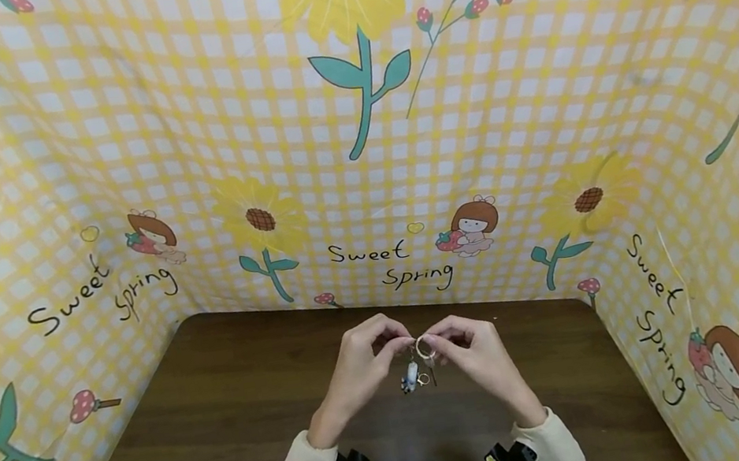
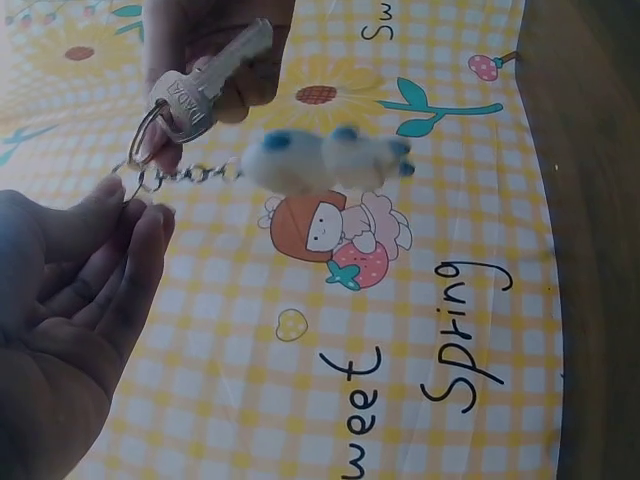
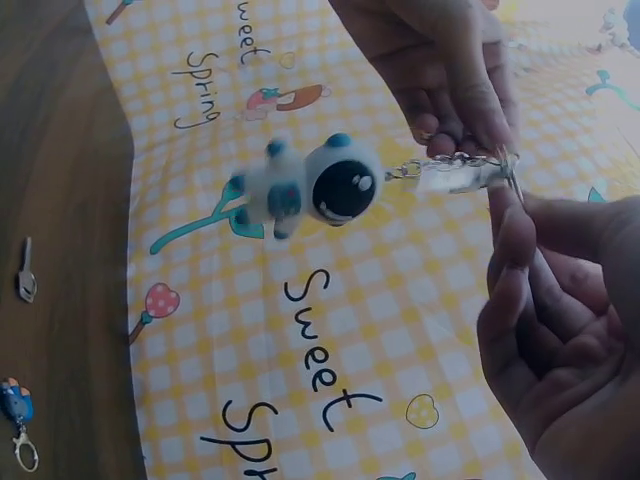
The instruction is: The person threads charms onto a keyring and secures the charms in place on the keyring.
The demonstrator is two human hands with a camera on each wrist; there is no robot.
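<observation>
In the head view, my left hand (image 1: 360, 359) and right hand (image 1: 479, 348) meet above the table, both pinching a metal key ring (image 1: 424, 348). A silver key (image 2: 198, 97) is threaded on the ring in the left wrist view. Also joined there by a short chain (image 2: 205, 174) is a white and blue astronaut charm (image 3: 345, 182) with a dark visor, hanging free. Thumb and fingers of each hand press the ring from opposite sides. Fingertips partly cover the ring, so I cannot tell whether its coils are spread.
On the brown wooden table (image 1: 238, 409) lie a second key (image 3: 27, 272) and a blue figure charm (image 3: 17, 402) with a metal clasp (image 3: 25, 452), seen in the right wrist view. A yellow checked cloth (image 1: 183, 131) with printed flowers stands around the table's back and sides.
</observation>
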